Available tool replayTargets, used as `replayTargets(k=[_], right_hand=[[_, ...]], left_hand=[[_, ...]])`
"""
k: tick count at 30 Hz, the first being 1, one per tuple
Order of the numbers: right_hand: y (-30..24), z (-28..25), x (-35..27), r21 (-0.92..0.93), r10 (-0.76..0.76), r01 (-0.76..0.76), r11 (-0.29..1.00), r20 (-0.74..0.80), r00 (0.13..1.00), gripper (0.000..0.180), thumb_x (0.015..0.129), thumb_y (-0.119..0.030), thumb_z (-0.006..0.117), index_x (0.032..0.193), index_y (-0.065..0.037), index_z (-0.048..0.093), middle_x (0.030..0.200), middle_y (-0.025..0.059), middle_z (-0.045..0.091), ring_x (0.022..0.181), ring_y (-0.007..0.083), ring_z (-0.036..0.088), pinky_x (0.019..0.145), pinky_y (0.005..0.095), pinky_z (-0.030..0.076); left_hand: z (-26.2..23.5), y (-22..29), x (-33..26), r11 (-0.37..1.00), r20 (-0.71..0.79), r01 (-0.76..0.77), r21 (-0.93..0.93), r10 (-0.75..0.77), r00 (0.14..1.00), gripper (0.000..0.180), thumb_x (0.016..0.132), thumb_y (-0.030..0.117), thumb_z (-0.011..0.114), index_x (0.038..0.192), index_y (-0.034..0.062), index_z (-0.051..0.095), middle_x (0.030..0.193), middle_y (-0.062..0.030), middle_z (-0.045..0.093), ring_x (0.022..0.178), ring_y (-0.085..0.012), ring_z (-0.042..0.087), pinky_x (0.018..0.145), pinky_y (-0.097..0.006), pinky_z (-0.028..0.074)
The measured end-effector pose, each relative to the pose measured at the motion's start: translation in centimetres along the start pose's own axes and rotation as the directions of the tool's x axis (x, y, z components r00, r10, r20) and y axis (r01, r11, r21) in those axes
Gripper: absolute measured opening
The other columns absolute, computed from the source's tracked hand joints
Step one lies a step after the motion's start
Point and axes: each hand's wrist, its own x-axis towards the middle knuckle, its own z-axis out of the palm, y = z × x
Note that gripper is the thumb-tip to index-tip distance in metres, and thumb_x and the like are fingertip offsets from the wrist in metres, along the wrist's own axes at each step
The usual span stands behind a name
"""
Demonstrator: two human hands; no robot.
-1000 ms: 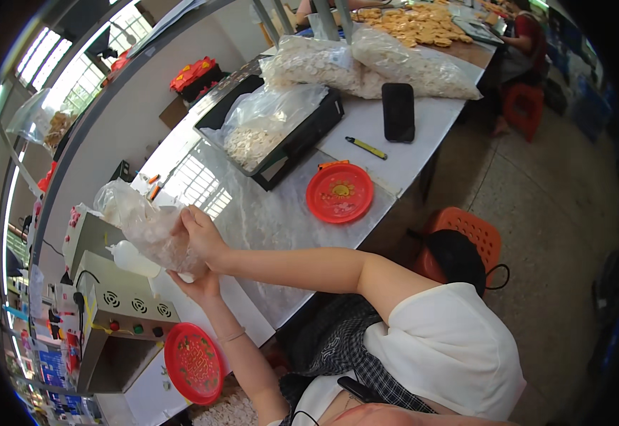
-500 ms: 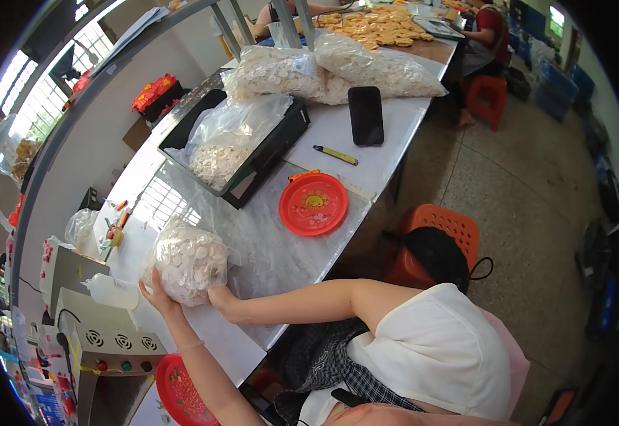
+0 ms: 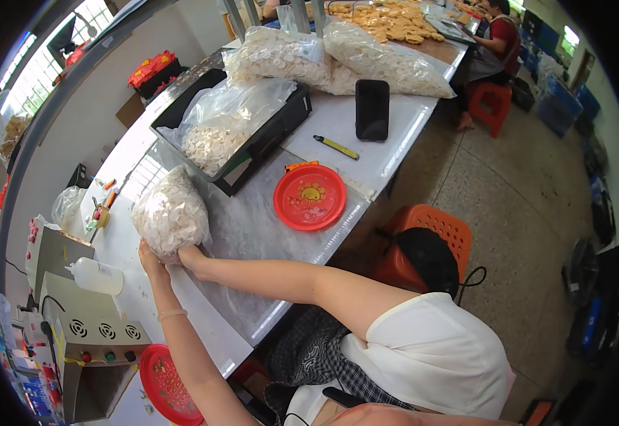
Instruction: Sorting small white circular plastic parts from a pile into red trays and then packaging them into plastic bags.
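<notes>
A clear plastic bag full of small whitish disc-shaped pieces (image 3: 170,213) rests on the table at the left. My left hand (image 3: 151,260) grips its near end on the left side, its fingers partly hidden by the bag. Close beside it, my right hand (image 3: 191,258) holds the same near end, with the fingertips hidden under or behind the plastic. Just beyond the bag is a black crate (image 3: 267,135) with an open bag of similar pieces (image 3: 217,145) inside.
A red plate (image 3: 310,198), a yellow cutter (image 3: 336,147) and a black phone (image 3: 372,110) lie to the right. A white squeeze bottle (image 3: 98,276), a metal machine (image 3: 103,332) and another red plate (image 3: 164,380) stand near left. Filled bags (image 3: 277,57) lie at the back.
Both hands have moved the bag away from me and slightly left, toward the crate. My left hand has shifted from the bag's side to its near end.
</notes>
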Motion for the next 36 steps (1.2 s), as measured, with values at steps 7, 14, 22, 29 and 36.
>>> replayTargets(k=[7,14,22,29,36], right_hand=[[0.8,-2.8,-8.4,-0.479,0.103,0.131,0.868,0.433,0.896,0.041,0.091,-0.024,0.061,0.122,0.001,0.051,0.120,0.0145,0.055,0.116,0.0217,0.052,0.099,0.0347,0.040],[-6.1,-10.2,-15.0,-0.592,-0.175,0.733,0.335,0.726,0.665,0.031,0.081,-0.010,0.068,0.108,-0.002,0.056,0.120,0.0192,0.053,0.113,0.0363,0.051,0.097,0.0403,0.041],[-6.9,-10.0,-14.1,-0.598,-0.116,0.791,0.128,0.783,0.611,0.038,0.083,-0.007,0.064,0.119,-0.002,0.053,0.136,0.0175,0.046,0.124,0.0380,0.045,0.103,0.0431,0.038],[-5.8,-8.9,-11.5,-0.571,-0.067,0.818,-0.073,0.821,0.567,0.049,0.085,-0.012,0.064,0.130,-0.003,0.047,0.145,0.0176,0.039,0.132,0.0363,0.040,0.107,0.0427,0.036],[-6.8,-7.4,-11.0,-0.486,-0.085,0.873,-0.037,0.872,0.482,0.057,0.087,-0.021,0.063,0.136,-0.001,0.042,0.147,0.0176,0.036,0.134,0.0365,0.037,0.111,0.0439,0.031]], left_hand=[[-5.3,0.9,-7.8,0.994,0.081,0.083,0.075,-0.089,0.993,0.051,0.097,0.033,0.052,0.140,0.0079,0.040,0.136,-0.0086,0.049,0.123,-0.0230,0.048,0.098,-0.038,0.041],[-3.3,-0.7,-17.2,0.889,-0.096,-0.214,0.404,0.274,0.957,0.053,0.090,0.019,0.064,0.136,0.0036,0.042,0.131,-0.0139,0.048,0.119,-0.0240,0.049,0.097,-0.036,0.042],[0.9,0.7,-25.3,0.506,0.132,-0.504,0.700,0.602,0.788,0.031,0.081,0.004,0.065,0.111,0.0028,0.056,0.116,-0.0169,0.050,0.113,-0.0326,0.047,0.098,-0.040,0.037],[0.4,0.4,-23.9,0.455,0.050,-0.425,0.782,0.635,0.771,0.038,0.084,0.014,0.066,0.118,0.0035,0.052,0.122,-0.0155,0.048,0.118,-0.0335,0.042,0.101,-0.045,0.032],[-1.7,0.4,-27.7,0.285,0.195,-0.323,0.903,0.398,0.896,0.095,0.078,0.043,0.073,0.142,-0.0057,0.022,0.140,-0.0312,0.029,0.132,-0.0444,0.029,0.110,-0.051,0.021]])
